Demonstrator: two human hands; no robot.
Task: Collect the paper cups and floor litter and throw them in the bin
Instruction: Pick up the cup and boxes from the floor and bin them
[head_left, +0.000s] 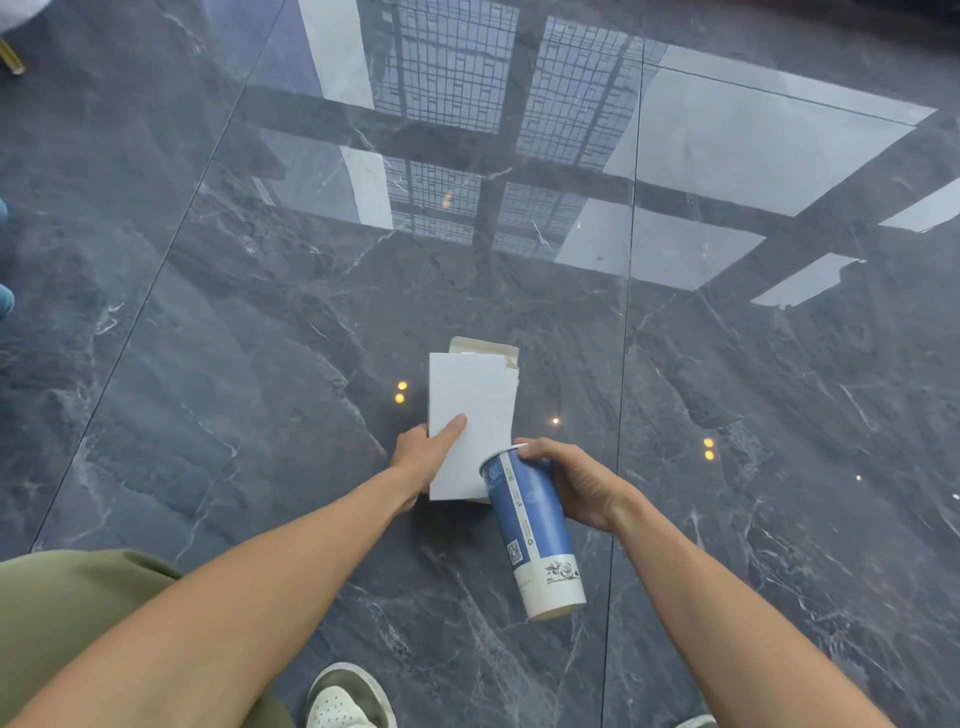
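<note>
Left hand (423, 457): gripped the white carton (470, 415) at lower centre of the frame, thumb across its face.
Right hand (574, 480): closed around the blue paper cup (530, 525), tilted, base toward the viewer.
Floor (260, 338): dark glossy marble.

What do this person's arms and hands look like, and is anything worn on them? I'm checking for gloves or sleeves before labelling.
Both forearms are bare up to the picture's lower edge, with no sleeves in view. The left hand and right hand are ungloved, and no watch, ring or wristband is visible on either.
</note>
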